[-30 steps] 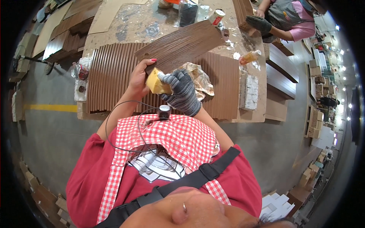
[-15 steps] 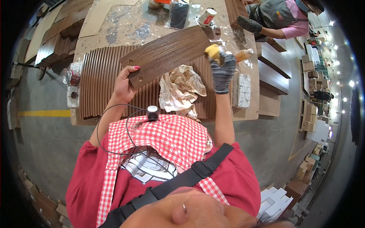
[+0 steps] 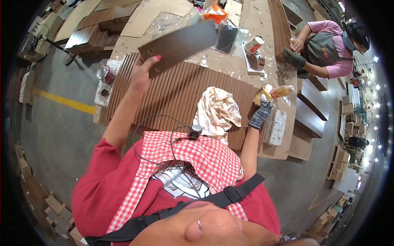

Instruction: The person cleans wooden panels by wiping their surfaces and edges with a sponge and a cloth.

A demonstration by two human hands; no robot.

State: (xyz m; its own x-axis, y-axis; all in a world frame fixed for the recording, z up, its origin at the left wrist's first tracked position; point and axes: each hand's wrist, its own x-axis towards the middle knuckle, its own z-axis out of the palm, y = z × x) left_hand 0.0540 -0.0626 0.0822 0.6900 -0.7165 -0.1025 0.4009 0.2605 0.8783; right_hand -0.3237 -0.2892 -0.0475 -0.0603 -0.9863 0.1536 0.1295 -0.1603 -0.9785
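Observation:
My bare left hand (image 3: 143, 74) grips one end of a dark brown wooden board (image 3: 180, 47) with two round holes near that end. The board is raised and tilted above a row of brown slats (image 3: 172, 92) lying side by side on the table. My right hand (image 3: 261, 114), in a grey striped glove, is closed on a yellow sponge (image 3: 260, 96) at the right end of the slats. Just beyond it lies a bottle of amber liquid (image 3: 282, 91). A crumpled, stained cloth (image 3: 219, 108) rests on the slats between my hands.
A white can (image 3: 254, 44) and a black packet (image 3: 226, 37) are on the paint-marked table (image 3: 164, 26). White blocks (image 3: 276, 128) sit at its right edge; a jar (image 3: 107, 75) stands at the left. A co-worker (image 3: 328, 51) works at the far right.
My right hand has moved away from the board's far end, down toward the table beside the bottle, with the sponge. The left hand still holds the board, and the view has shifted.

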